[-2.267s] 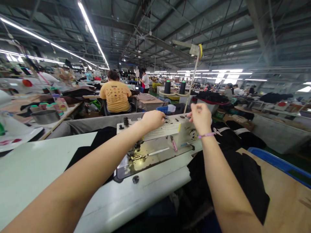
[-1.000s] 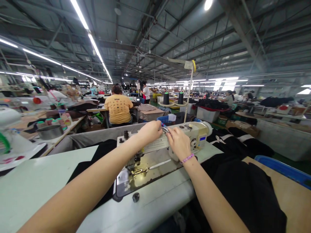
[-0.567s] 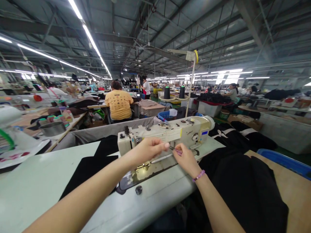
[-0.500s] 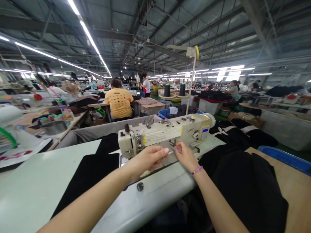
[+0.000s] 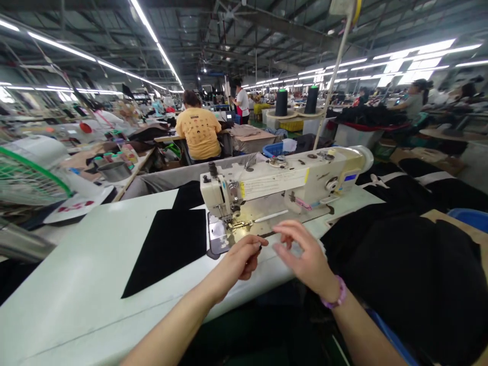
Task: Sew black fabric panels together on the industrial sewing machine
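Note:
My left hand (image 5: 242, 262) hovers over the front edge of the pale green table (image 5: 87, 284), its fingertips pinched together; what they hold, if anything, is too small to make out. Just to its right, my right hand (image 5: 307, 254), with a pink bracelet on the wrist, has its fingers loosely apart and slightly blurred, and holds nothing visible. Both hands are just in front of the cream sewing machine (image 5: 285, 178) and its lit needle plate (image 5: 244, 226). A flat black fabric piece (image 5: 168, 244) lies left of the needle.
A heap of black garments (image 5: 404, 269) fills the right side, with a blue bin edge (image 5: 470, 217) behind. Two dark thread cones (image 5: 281, 101) stand behind the machine beside a thread stand pole (image 5: 331, 84). A green fan guard (image 5: 26, 175) is at left. A person in a yellow shirt (image 5: 200, 133) sits ahead.
Both hands came down from the machine's top and arm to the table's front edge. The right hand's fingers spread apart; the left stayed pinched. My view dropped lower and closer.

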{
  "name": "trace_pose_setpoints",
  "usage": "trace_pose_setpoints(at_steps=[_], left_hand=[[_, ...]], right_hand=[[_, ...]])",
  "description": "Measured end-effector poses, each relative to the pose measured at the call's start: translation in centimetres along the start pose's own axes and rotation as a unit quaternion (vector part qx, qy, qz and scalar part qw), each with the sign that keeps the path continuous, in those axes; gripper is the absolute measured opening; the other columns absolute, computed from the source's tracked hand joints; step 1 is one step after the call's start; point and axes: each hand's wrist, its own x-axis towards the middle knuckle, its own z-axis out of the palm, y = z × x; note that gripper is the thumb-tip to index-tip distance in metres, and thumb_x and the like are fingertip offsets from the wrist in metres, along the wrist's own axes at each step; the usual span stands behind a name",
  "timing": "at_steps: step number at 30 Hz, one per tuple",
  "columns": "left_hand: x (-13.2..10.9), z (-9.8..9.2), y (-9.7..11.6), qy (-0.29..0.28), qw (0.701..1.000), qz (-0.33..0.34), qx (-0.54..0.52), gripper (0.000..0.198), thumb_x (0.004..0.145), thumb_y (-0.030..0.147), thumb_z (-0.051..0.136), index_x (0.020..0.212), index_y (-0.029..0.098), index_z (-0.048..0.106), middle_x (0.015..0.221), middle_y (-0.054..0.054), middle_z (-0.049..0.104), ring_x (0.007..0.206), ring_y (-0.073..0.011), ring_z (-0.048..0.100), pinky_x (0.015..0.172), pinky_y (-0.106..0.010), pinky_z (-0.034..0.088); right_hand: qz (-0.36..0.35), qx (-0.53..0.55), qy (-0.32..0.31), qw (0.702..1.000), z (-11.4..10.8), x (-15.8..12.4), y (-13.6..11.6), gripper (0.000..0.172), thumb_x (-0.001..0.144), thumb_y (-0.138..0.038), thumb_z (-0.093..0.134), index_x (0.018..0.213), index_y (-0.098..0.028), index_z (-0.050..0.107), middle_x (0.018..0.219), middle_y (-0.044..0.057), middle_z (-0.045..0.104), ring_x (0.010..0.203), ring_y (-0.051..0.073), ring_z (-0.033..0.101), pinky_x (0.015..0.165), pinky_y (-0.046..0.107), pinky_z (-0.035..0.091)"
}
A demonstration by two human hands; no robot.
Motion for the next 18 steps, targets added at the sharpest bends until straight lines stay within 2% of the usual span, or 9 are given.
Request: trace_pose_setpoints(at_steps=[2, 4, 7, 8, 10, 12, 13, 15, 18], left_hand=[[-0.7, 0.1, -0.9, 0.006, 0.999, 0.023, 0.048, 0.029, 0.088, 0.045, 0.051, 0.101, 0.019, 0.055, 0.060, 0.008, 0.033, 0.050, -0.0086, 0.025, 0.045, -0.020, 0.016], [-1.3, 0.0, -1.5, 0.001, 0.995, 0.030, 0.091, 0.032, 0.090, 0.051, 0.050, 0.094, 0.019, 0.054, 0.061, 0.007, 0.036, 0.052, -0.0096, 0.030, 0.046, -0.020, 0.021], [-1.6, -1.0, -2.2, 0.013, 0.984, 0.057, 0.169, 0.041, 0.094, 0.057, 0.044, 0.092, 0.019, 0.059, 0.063, 0.004, 0.042, 0.056, -0.0128, 0.039, 0.051, -0.024, 0.032], [-1.5, -1.5, -2.5, 0.052, 0.972, 0.088, 0.213, 0.041, 0.094, 0.056, 0.044, 0.096, 0.019, 0.062, 0.067, 0.001, 0.048, 0.062, -0.0153, 0.045, 0.057, -0.027, 0.039], [-1.1, -2.9, -3.3, 0.161, 0.918, 0.168, 0.323, 0.036, 0.092, 0.049, 0.053, 0.107, 0.020, 0.066, 0.088, -0.007, 0.059, 0.086, -0.0236, 0.056, 0.080, -0.036, 0.046], [-0.4, -4.2, -4.4, 0.218, 0.861, 0.215, 0.406, 0.031, 0.085, 0.037, 0.065, 0.111, 0.022, 0.070, 0.110, -0.012, 0.061, 0.108, -0.0314, 0.053, 0.099, -0.046, 0.040], [-0.1, -4.7, -5.0, 0.219, 0.856, 0.218, 0.415, 0.030, 0.081, 0.032, 0.068, 0.109, 0.022, 0.072, 0.113, -0.013, 0.060, 0.110, -0.0332, 0.052, 0.102, -0.048, 0.038], [0.4, -5.4, -6.0, 0.212, 0.881, 0.205, 0.370, 0.026, 0.077, 0.027, 0.070, 0.103, 0.022, 0.076, 0.105, -0.012, 0.062, 0.104, -0.0325, 0.053, 0.102, -0.049, 0.038], [0.7, -5.3, -6.6, 0.233, 0.916, 0.179, 0.272, 0.027, 0.078, 0.028, 0.069, 0.103, 0.020, 0.076, 0.092, -0.010, 0.061, 0.092, -0.0274, 0.056, 0.096, -0.044, 0.044]], right_hand=[[-0.056, 0.052, -0.067, 0.995, 0.8, -1.1, -2.0, 0.030, 0.097, -0.020, 0.055, 0.125, -0.025, 0.061, 0.117, 0.008, 0.063, 0.100, 0.020, 0.063, 0.087, 0.035, 0.056], [-0.074, 0.061, -0.077, 0.992, 1.6, -1.9, -2.8, 0.029, 0.099, -0.015, 0.050, 0.124, -0.024, 0.062, 0.114, 0.009, 0.065, 0.107, 0.022, 0.061, 0.094, 0.040, 0.053], [-0.008, 0.101, -0.071, 0.992, 3.2, -3.0, -2.4, 0.019, 0.098, -0.021, 0.053, 0.112, -0.022, 0.067, 0.108, 0.009, 0.068, 0.102, 0.023, 0.064, 0.090, 0.040, 0.055], [0.041, 0.128, -0.062, 0.989, 3.8, -3.3, -2.1, 0.016, 0.097, -0.024, 0.056, 0.108, -0.021, 0.067, 0.104, 0.009, 0.069, 0.097, 0.022, 0.067, 0.086, 0.038, 0.057], [0.139, 0.179, -0.042, 0.973, 5.1, -3.9, -1.5, 0.016, 0.097, -0.031, 0.057, 0.103, -0.019, 0.066, 0.092, 0.007, 0.072, 0.081, 0.020, 0.070, 0.074, 0.033, 0.060], [0.191, 0.202, -0.033, 0.960, 6.2, -4.4, -1.0, 0.020, 0.097, -0.034, 0.056, 0.101, -0.017, 0.065, 0.080, 0.005, 0.073, 0.065, 0.017, 0.070, 0.061, 0.028, 0.059], [0.196, 0.202, -0.035, 0.959, 6.6, -4.5, -0.8, 0.021, 0.098, -0.035, 0.054, 0.100, -0.017, 0.064, 0.076, 0.004, 0.073, 0.061, 0.016, 0.069, 0.058, 0.026, 0.058], [0.188, 0.191, -0.036, 0.963, 7.1, -4.7, -0.6, 0.022, 0.099, -0.035, 0.053, 0.100, -0.016, 0.064, 0.074, 0.004, 0.072, 0.061, 0.016, 0.068, 0.056, 0.025, 0.058], [0.158, 0.156, -0.031, 0.975, 7.2, -4.5, -0.6, 0.019, 0.097, -0.033, 0.057, 0.102, -0.018, 0.067, 0.079, 0.005, 0.073, 0.068, 0.017, 0.069, 0.067, 0.030, 0.059]])
